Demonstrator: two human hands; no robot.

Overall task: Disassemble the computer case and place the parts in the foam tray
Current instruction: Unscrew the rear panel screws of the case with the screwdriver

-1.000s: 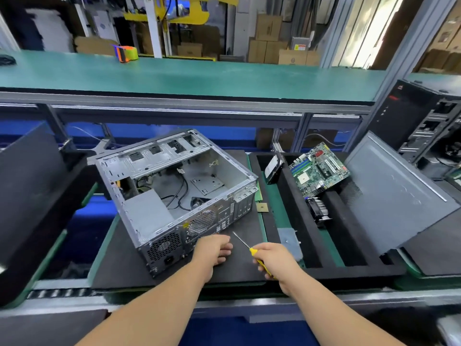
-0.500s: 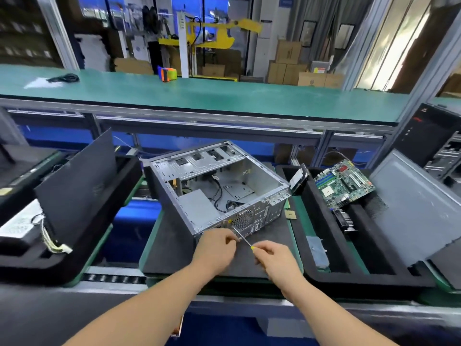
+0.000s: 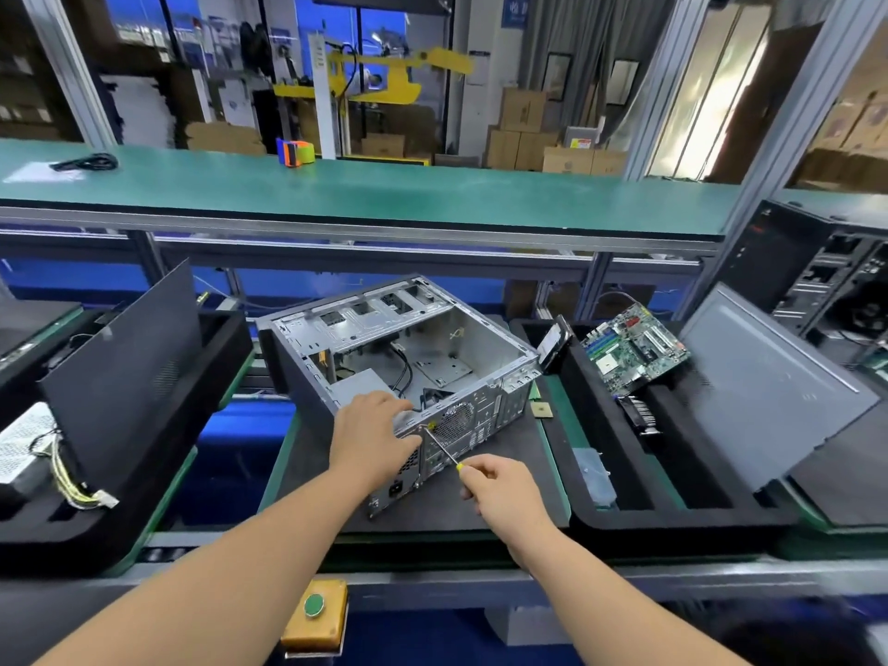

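An open grey computer case (image 3: 432,343) lies on its side on a dark mat, rear panel toward me. My left hand (image 3: 372,432) rests on the case's near top edge over the power supply, fingers curled over the rim. My right hand (image 3: 499,487) grips a yellow-handled screwdriver (image 3: 444,449), its tip on the rear panel beside the fan grille. The black foam tray (image 3: 572,377) to the right holds a green motherboard (image 3: 634,348), a hard drive (image 3: 555,346), a heatsink (image 3: 639,415) and a bagged part (image 3: 596,475).
A grey side panel (image 3: 769,382) leans on the tray's right end. A CPU chip (image 3: 542,410) lies on the mat. Another foam tray (image 3: 211,377) at left carries a dark panel (image 3: 125,377) and a wired power supply (image 3: 24,449). A green button box (image 3: 314,612) sits at the bench's front edge.
The camera has tilted up and pulled back. My left hand rose from the mat onto the case's top edge. The screwdriver tip moved up to the rear panel near the fan grille.
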